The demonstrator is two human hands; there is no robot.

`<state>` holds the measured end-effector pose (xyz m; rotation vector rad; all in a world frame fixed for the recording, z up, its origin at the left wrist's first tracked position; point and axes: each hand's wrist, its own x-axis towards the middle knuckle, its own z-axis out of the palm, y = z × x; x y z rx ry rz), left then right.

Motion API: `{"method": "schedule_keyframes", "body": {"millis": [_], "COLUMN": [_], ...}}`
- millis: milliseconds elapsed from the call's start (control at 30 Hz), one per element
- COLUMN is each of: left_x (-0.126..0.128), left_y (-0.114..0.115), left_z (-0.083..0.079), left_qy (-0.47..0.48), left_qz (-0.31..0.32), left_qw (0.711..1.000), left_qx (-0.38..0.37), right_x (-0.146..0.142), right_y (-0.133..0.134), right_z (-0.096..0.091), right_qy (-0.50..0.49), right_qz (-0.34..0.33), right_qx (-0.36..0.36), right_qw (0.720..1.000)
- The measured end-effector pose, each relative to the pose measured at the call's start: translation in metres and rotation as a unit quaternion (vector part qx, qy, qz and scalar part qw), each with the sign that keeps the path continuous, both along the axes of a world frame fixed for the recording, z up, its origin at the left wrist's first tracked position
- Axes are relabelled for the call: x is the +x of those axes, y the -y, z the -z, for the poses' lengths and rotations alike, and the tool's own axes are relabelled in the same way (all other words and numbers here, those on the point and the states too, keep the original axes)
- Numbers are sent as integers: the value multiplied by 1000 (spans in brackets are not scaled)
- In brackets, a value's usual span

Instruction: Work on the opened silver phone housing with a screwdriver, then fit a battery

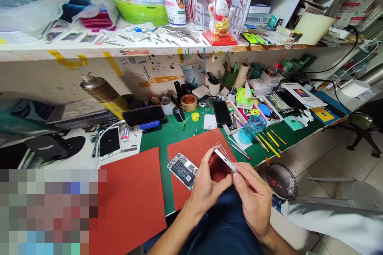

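Between my two hands a smartphone [226,160] is held up, its bottom edge with the charging port turned toward me. My left hand [205,185] grips it with the fingers and thumb around its left side. My right hand [253,197] pinches its right-hand corner between thumb and fingers. Just left of my left hand, an opened phone [182,170] with its battery and circuit board bare lies on a red mat [196,142]. Thin tweezers [223,149] lie on that mat behind the held phone.
Another red mat [131,203] lies to the left. Behind are a dark phone [222,112], a blue clear cup [252,129], a tape roll [189,102] and a tray of tools [277,117]. A spray can [103,95] leans at left. A shelf [143,46] overhangs the back.
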<state>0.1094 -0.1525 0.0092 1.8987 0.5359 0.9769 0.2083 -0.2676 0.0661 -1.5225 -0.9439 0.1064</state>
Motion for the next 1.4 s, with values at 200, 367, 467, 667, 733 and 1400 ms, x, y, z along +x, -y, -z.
{"method": "schedule_keyframes", "body": {"millis": [200, 367, 467, 667, 733, 1400], "left_x": [1, 1, 1, 2, 2, -1], "left_y": [1, 0, 1, 6, 6, 13], "left_z": [3, 2, 2, 8, 9, -4], "left_qy": [8, 12, 10, 6, 18, 13], "left_qz": [-9, -15, -20, -24, -24, 70], "left_qw": [1000, 1000, 1000, 999, 999, 979], "left_qx": [0, 5, 18, 27, 31, -191], "right_x": [-1, -2, -5, -13, -13, -3], "right_y": [0, 1, 1, -2, -2, 4], "right_z": [2, 3, 6, 8, 7, 7], "right_qy": [-1, -8, -30, -88, -90, -40], "right_qz": [-11, -17, -2, 63, 52, 1], "right_qx": [-5, -6, -10, -33, -41, -45], "right_qw": [1000, 1000, 1000, 994, 994, 998]}}
